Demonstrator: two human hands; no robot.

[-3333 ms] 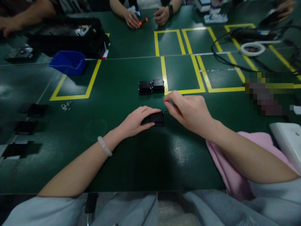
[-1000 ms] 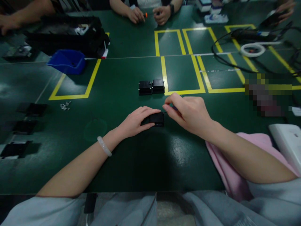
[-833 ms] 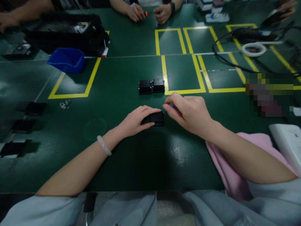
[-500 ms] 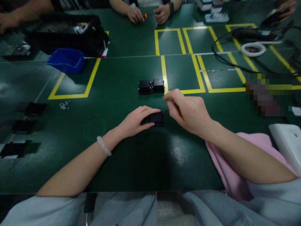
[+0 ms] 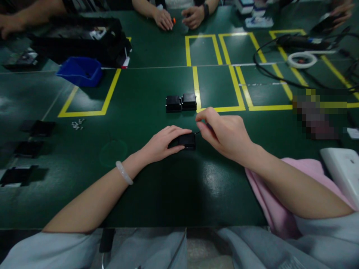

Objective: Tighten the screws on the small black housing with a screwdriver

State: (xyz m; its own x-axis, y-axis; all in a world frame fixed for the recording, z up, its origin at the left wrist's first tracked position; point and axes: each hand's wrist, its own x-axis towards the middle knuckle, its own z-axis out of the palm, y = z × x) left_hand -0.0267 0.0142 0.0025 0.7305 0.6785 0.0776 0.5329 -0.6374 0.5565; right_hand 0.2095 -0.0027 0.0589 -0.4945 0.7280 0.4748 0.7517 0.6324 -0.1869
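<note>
My left hand (image 5: 161, 144) lies on the green table with its fingers and thumb closed around a small black rectangular block (image 5: 187, 141), whose right end shows past the fingertips. My right hand (image 5: 226, 129) is curled just right of the block, thumb and index finger pinching a thin dark rod-like tool (image 5: 198, 133). The tool's tip meets the block's upper right corner; its rear part is hidden by the fingers, so its exact kind is unclear. Beyond my hands, two similar black blocks (image 5: 181, 102) sit side by side, with small shiny bits at their ends.
Small silvery screws (image 5: 77, 124) lie at left, near several flat black parts (image 5: 28, 149). A blue bin (image 5: 80, 71) stands before a large black housing (image 5: 81, 39). Cables (image 5: 259, 61) lie at right, a pink cloth (image 5: 276, 194) under my forearm. Another person's hands (image 5: 179, 18) are across the table.
My left hand and the block stay put. The fingers of my right hand have shifted very slightly around the tool. Across the table, the other person's hands have moved a little.
</note>
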